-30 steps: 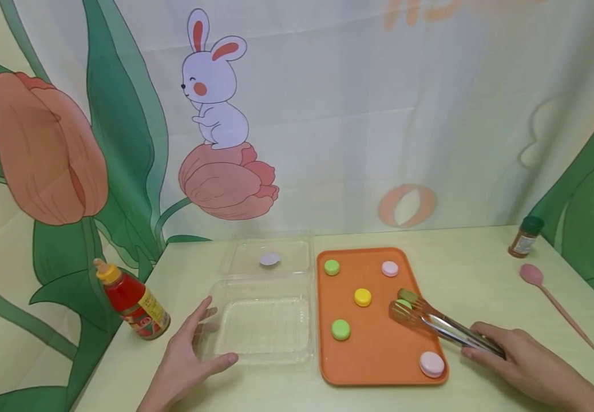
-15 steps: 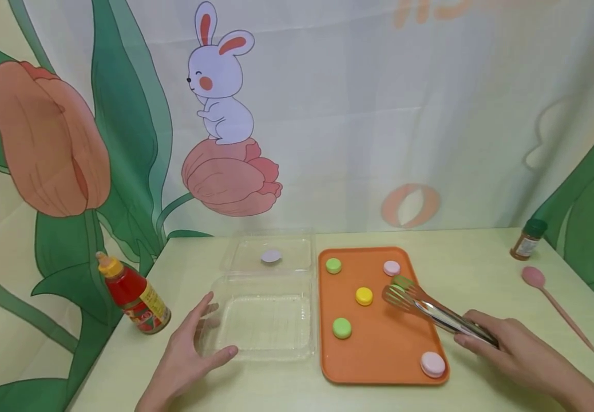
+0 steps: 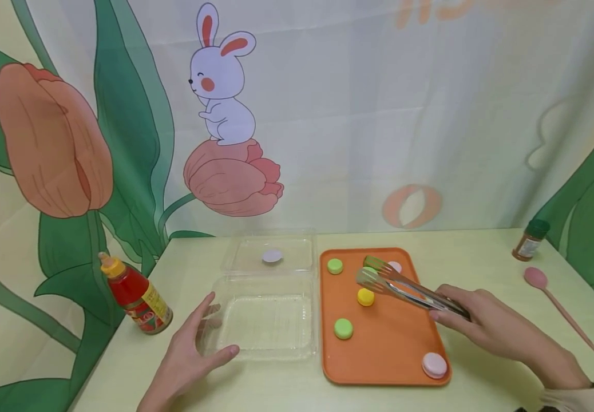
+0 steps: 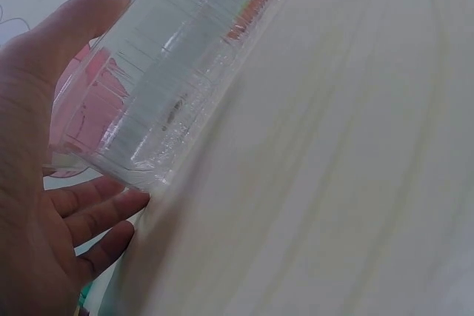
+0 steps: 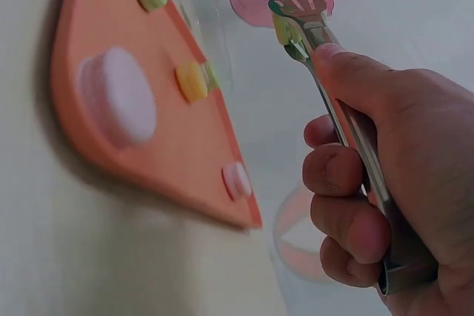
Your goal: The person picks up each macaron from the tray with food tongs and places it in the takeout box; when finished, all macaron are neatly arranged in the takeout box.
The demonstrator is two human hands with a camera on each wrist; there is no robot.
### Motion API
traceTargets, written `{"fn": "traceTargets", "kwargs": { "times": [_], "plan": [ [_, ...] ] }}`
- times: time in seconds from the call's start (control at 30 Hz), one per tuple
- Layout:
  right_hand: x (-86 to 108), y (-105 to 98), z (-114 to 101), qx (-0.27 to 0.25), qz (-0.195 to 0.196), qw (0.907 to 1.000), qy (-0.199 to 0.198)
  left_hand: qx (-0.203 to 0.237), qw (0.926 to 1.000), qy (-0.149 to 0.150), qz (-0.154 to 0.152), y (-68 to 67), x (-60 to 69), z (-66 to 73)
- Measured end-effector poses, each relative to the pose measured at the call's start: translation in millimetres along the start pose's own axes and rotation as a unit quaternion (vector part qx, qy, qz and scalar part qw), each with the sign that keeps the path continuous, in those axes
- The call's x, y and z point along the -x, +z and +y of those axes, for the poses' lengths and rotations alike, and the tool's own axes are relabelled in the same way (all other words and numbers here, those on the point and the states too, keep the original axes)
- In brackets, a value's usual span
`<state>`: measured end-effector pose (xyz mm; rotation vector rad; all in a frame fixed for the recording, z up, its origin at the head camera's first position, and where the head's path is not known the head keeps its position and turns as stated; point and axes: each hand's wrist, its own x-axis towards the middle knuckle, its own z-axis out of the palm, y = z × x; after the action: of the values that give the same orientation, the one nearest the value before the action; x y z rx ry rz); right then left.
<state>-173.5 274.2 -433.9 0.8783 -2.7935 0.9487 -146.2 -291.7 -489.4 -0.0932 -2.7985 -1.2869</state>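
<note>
My right hand grips metal tongs, fingers curled round the handles. A green macaron sits between the tong tips, raised above the orange tray. Green macarons, a yellow macaron and pink macarons lie on that tray; the far pink one is partly covered by the tongs. To the left is a clear plastic container, its lid folded back. My left hand rests at its left end, thumb and fingers spread about the wall; in the left wrist view the fingertips meet a corner.
A red sauce bottle with a yellow cap stands at the left. The open lid with a pale oval sticker lies behind the container. On the far right are a small green-capped jar and a pink spoon.
The right hand and tongs have moved left and up, lifting the green macaron from the tray's right side to above the yellow one. The left hand has stayed by the container.
</note>
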Motion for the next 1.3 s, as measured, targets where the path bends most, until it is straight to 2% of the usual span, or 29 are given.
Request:
{"fn": "traceTargets", "kwargs": {
  "times": [0.23, 0.4, 0.9, 1.13, 1.3],
  "plan": [
    [-33.0, 0, -23, -0.022, -0.059, 0.9979, 0.017, 0.006, 1.0000, -0.004, -0.001, -0.4, 0.3, -1.0],
    [-51.2, 6, -36, -0.030, -0.079, 0.9961, 0.026, 0.007, 0.9999, -0.007, -0.004, 0.7, -0.1, -0.2],
    [-125.3, 48, -72, -0.012, -0.119, 0.9907, -0.065, 0.008, 0.9999, -0.008, -0.001, 1.3, -1.2, -2.0],
    [-154.6, 60, -98, 0.018, -0.170, 0.9825, -0.073, 0.010, 0.9998, -0.018, -0.002, 2.5, -1.7, 0.3],
    [-171.2, 72, -112, 0.030, -0.190, 0.9778, -0.083, 0.005, 0.9997, -0.024, -0.003, 0.7, -1.8, 1.6]
  ]
}}
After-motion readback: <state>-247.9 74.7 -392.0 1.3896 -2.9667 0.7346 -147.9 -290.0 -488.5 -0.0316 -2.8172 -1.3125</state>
